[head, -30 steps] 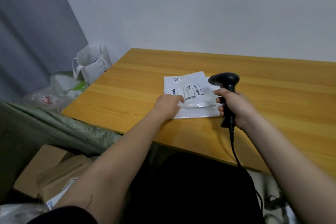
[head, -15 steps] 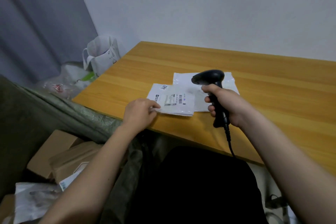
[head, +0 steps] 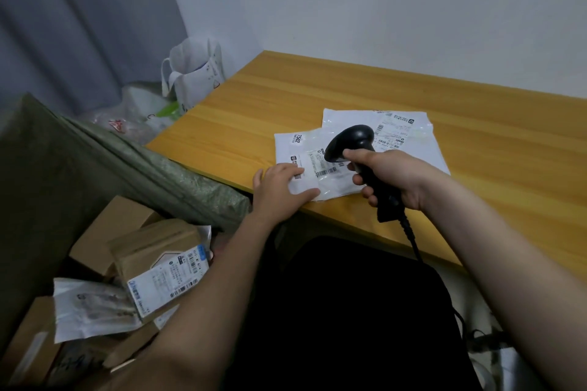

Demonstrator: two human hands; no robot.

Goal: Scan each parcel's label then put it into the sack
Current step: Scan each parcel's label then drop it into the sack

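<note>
Head view: wooden table is the landmark. White parcel lies flat at the table's near edge, label up. Left hand pinches its near corner, thumb on top. Right hand grips black scanner above the parcel. Second white parcel lies just behind, partly underneath. Green sack stands left of the table, boxes inside.
</note>
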